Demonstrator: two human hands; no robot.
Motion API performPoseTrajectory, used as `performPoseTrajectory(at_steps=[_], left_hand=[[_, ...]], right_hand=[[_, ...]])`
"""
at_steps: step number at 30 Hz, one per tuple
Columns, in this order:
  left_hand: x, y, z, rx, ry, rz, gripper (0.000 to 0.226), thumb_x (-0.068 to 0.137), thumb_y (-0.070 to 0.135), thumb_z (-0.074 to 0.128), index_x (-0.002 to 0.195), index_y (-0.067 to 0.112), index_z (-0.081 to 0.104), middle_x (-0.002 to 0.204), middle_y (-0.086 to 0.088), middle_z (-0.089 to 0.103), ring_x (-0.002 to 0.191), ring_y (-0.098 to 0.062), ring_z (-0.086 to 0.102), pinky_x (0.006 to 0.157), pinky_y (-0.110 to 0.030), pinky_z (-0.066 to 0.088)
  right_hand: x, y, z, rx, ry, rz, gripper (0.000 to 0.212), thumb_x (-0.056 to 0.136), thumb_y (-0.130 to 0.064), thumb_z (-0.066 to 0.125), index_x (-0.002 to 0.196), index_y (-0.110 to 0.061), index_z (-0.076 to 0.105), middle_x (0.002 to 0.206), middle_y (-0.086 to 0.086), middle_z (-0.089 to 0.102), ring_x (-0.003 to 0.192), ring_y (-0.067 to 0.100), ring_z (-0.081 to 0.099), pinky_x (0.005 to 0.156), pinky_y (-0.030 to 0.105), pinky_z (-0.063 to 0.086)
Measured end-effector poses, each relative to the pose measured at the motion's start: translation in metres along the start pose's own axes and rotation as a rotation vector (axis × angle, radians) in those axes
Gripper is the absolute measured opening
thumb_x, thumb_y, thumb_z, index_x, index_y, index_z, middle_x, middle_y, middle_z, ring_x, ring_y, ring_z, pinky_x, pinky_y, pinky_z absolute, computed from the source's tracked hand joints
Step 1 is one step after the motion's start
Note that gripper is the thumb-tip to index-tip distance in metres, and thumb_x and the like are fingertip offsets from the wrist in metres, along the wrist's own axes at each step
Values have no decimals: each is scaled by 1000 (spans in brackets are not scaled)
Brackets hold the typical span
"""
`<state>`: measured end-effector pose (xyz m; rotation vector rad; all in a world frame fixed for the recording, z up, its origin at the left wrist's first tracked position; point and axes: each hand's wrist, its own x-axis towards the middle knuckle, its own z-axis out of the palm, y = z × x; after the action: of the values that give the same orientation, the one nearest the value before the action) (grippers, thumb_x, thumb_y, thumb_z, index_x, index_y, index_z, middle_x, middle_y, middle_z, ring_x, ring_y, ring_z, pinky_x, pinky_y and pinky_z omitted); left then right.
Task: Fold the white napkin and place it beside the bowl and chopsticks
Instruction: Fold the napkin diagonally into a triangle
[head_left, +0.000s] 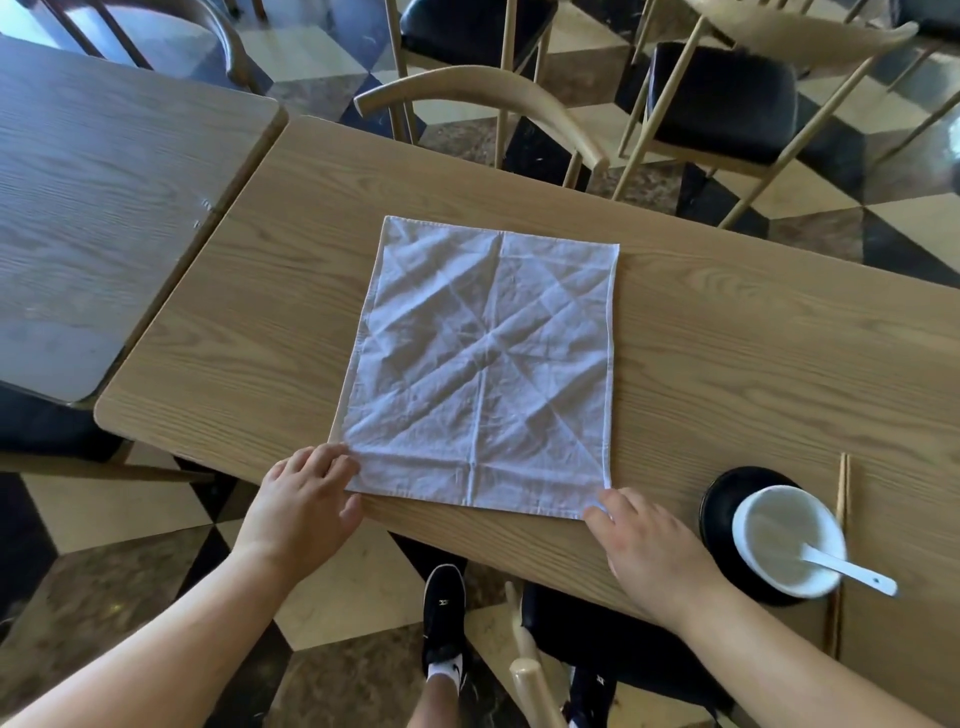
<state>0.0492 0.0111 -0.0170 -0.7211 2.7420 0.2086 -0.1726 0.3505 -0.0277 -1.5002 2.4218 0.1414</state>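
Head view — white napkin (480, 364) spread flat, creased, unfolded.

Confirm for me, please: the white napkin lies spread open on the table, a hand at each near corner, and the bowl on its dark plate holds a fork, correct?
Not quite. The head view shows a white spoon, not a fork, in the bowl. The rest stands: the napkin is spread open on the table, the left hand and right hand at its near corners.

One camera on the person's head looks down, close over the table (727, 353); chairs (722, 98) sit far at 12 o'clock.
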Motion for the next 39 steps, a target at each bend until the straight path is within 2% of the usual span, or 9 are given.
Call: performPoseTrajectory(at_steps=[5,10,16,19,23,28,32,36,39], left_hand=[[4,-6,-2,23,50,40,25,82,25,82,105,21,76,126,-4,72,117,-33,68,99,-54,54],[5,-15,-2,13,47,86,24,79,26,82,101,25,72,132,-2,70,119,-30,67,101,-52,52],[5,-19,-5,10,56,87,21,73,17,86,88,20,72,125,-3,74,111,-32,71,97,-52,53],[3,-18,-4,-3,97,88,10,80,25,74,89,21,71,129,-2,73,115,-31,69,99,-51,52],[0,-15,0,-10,66,60,31,86,41,49,93,20,71,131,-4,71,116,-33,68,97,-52,54],[1,-10,5,-25,18,6,27,82,34,75,105,21,70,138,-5,65,124,-35,61,98,-55,54],[2,-9,7,-30,16,-7,37,82,36,77,114,20,70,139,-5,63,125,-35,59,99,-54,54],[6,-10,6,-74,50,-15,40,88,43,72,120,20,67,140,-4,61,125,-33,59,99,-52,54],[9,-10,3,-94,69,-19,41,92,51,56,120,23,65,139,0,60,125,-31,57,98,-51,53]], right_hand=[[9,4,-3,-44,59,-23,34,57,5,77,75,-17,59,77,1,52,68,24,50,59,37,49],[15,4,-7,-45,103,52,35,56,3,79,80,-15,59,77,3,53,67,24,50,59,37,46],[14,3,-6,-96,-1,25,35,50,3,81,68,-16,57,69,4,51,65,24,49,56,39,47],[5,-6,-3,-90,-65,-54,28,52,-8,77,67,-17,54,74,6,51,71,26,48,60,40,49],[-15,-20,0,-75,-133,-186,23,55,-22,68,73,-19,54,86,5,53,83,28,50,72,40,54],[-17,-17,1,-75,-159,-224,38,60,-36,74,88,-19,55,94,4,54,90,29,56,75,39,56],[-14,-12,-4,-75,-183,-272,54,55,-38,82,95,-20,51,94,3,54,90,28,55,72,38,55],[-14,-11,-7,-59,-149,-304,33,62,-34,76,88,-23,58,93,0,56,94,27,55,76,36,54],[-9,-7,-12,60,-115,-277,11,76,-30,60,83,-26,52,88,-6,50,85,20,50,75,31,52]])
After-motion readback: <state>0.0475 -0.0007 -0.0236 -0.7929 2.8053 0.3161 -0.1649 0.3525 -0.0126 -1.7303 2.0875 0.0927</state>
